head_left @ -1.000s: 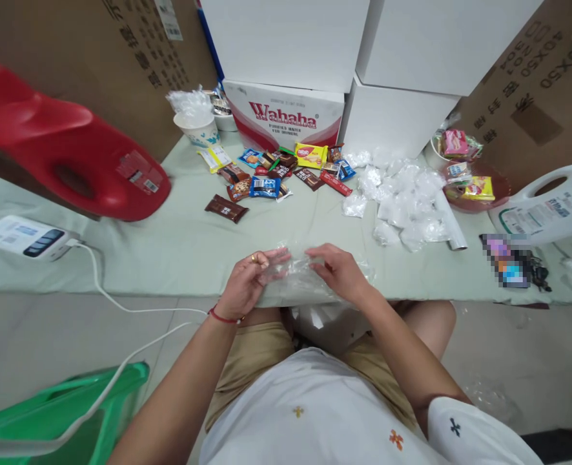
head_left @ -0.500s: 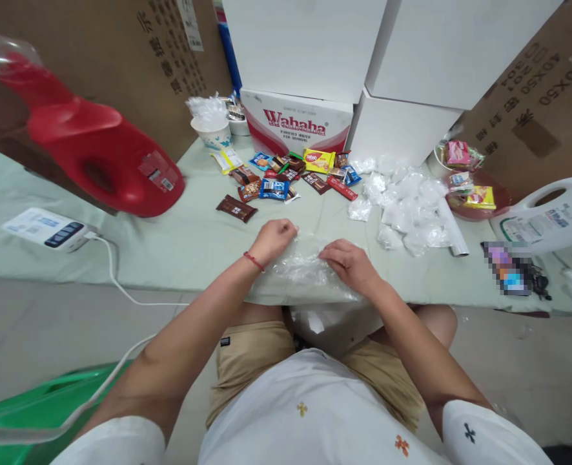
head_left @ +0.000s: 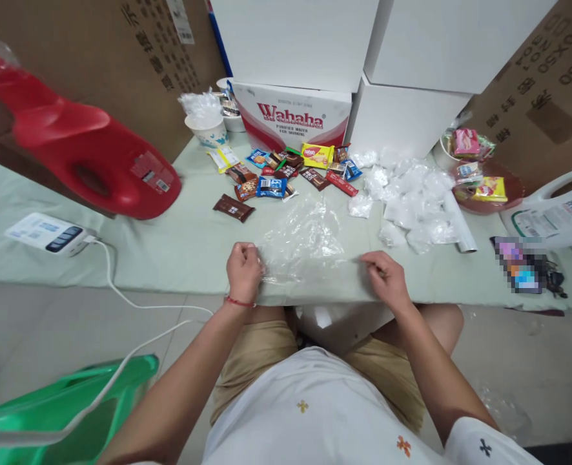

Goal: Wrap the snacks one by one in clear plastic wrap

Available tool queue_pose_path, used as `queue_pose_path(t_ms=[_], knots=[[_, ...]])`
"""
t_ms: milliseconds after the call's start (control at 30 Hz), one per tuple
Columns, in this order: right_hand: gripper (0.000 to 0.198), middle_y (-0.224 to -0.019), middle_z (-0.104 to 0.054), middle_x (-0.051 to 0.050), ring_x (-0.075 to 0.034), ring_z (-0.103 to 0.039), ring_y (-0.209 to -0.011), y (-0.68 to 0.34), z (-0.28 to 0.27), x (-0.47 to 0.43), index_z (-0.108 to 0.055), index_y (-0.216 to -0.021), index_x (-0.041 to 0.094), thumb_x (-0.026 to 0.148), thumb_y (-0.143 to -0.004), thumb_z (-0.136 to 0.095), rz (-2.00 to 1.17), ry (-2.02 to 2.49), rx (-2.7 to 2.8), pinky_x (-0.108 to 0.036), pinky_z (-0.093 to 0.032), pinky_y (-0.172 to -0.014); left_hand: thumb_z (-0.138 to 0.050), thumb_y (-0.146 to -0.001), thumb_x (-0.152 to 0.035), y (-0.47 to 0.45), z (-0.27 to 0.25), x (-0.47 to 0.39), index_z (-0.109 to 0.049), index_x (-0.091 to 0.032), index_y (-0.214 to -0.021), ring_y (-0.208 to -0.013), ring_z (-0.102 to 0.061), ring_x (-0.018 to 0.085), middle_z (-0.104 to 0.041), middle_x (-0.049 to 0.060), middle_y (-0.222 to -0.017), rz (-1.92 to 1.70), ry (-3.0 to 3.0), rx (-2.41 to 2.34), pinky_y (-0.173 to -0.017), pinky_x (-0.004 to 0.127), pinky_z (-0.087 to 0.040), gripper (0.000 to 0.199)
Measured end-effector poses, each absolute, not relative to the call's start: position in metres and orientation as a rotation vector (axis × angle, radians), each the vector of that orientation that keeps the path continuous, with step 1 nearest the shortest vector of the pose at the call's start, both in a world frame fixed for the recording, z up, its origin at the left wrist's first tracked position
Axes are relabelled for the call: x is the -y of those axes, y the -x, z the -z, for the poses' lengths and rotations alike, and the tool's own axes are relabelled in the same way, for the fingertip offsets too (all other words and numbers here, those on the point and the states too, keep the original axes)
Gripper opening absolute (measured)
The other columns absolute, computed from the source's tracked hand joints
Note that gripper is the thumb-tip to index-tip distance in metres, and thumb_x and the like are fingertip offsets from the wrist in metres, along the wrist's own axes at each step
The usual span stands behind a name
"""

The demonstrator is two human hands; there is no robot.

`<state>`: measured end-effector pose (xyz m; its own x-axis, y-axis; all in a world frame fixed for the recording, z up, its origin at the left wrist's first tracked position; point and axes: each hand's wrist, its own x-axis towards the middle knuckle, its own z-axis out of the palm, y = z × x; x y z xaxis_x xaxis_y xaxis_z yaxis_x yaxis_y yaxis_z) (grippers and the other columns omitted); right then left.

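A thin sheet of clear plastic film (head_left: pixel 305 245), crinkled and see-through, lies spread near the front edge of the table. My left hand (head_left: pixel 245 268) is closed in a fist on the film's left side. At its right side, the fingers of my right hand (head_left: pixel 383 276) are pinched together on the film's edge, which is faint there. Beyond the film lies a pile of wrapped snacks (head_left: pixel 288 171), with one brown packet (head_left: pixel 234 208) apart at its left. Several clear crumpled plastic bundles (head_left: pixel 412 200) are heaped to the right.
A red jug (head_left: pixel 102 148) and a white power bank (head_left: pixel 48 231) with a cable are at left. White boxes (head_left: pixel 305 39) and a Wahaha carton (head_left: pixel 290 119) stand behind. A film roll (head_left: pixel 460 223), phone (head_left: pixel 518 265) and white jug (head_left: pixel 557 206) are at right.
My hands have moved apart, the left leftward and the right rightward. The bunched plastic film is now spread wider and reaches farther toward the snacks.
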<state>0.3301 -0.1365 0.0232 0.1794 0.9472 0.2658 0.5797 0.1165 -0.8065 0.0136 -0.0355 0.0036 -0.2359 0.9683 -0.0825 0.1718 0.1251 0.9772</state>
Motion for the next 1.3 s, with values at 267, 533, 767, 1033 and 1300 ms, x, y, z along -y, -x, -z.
queue_pose_path(t_ms=[267, 533, 767, 1033, 1300], knots=[[0.064, -0.113, -0.074, -0.016, -0.032, -0.067, -0.105, -0.282, -0.044, 0.045, -0.066, -0.131, 0.018, 0.069, -0.093, -0.057, -0.717, 1.961, 1.428, -0.041, -0.049, -0.09, -0.049, -0.101, -0.044, -0.044, -0.016, 0.061, -0.047, -0.025, -0.092, -0.048, -0.049, 0.011, -0.05, -0.007, -0.065, -1.22, -1.265, -1.579, -0.053, 0.026, -0.039, 0.021], [0.018, -0.102, -0.07, -0.008, -0.02, -0.064, -0.091, -0.248, -0.022, 0.012, -0.076, -0.099, 0.02, 0.025, -0.098, -0.058, -0.632, 1.933, 1.794, -0.028, -0.044, -0.079, -0.056, -0.095, -0.038, 0.0, -0.034, 0.081, -0.06, -0.017, -0.113, -0.111, -0.058, 0.026, -0.064, 0.012, -0.114, -1.355, -1.72, -2.023, -0.104, 0.046, -0.043, 0.028], [0.016, -0.095, -0.07, -0.004, -0.018, -0.063, -0.087, -0.246, -0.016, 0.01, -0.076, -0.098, 0.02, 0.028, -0.095, -0.062, -0.652, 1.698, 1.8, -0.027, -0.044, -0.082, -0.04, -0.103, -0.03, -0.048, -0.049, 0.03, -0.07, -0.021, -0.125, -0.135, -0.056, 0.027, -0.071, 0.012, -0.133, -0.612, -2.455, -1.589, -0.117, 0.052, -0.036, 0.039], [0.027, -0.076, -0.069, -0.002, -0.019, -0.06, -0.073, -0.318, -0.012, 0.046, -0.07, -0.089, 0.019, 0.04, -0.094, -0.053, -0.467, 2.011, 1.352, -0.027, -0.04, -0.072, -0.021, -0.106, -0.047, -0.055, -0.003, 0.007, -0.034, -0.021, -0.162, -0.159, -0.026, 0.029, -0.028, 0.011, -0.171, -0.147, -2.358, -1.783, -0.123, 0.074, -0.01, 0.063], [0.03, -0.078, -0.072, -0.006, -0.021, -0.062, -0.075, -0.368, -0.049, 0.076, -0.071, -0.083, 0.022, 0.045, -0.094, -0.057, -0.52, 2.488, 1.634, -0.028, -0.034, -0.063, -0.025, -0.105, -0.051, -0.039, -0.004, 0.001, -0.032, -0.023, -0.163, -0.159, -0.025, 0.029, -0.023, 0.01, -0.173, -0.112, -2.391, -1.774, -0.123, 0.075, -0.009, 0.066]])
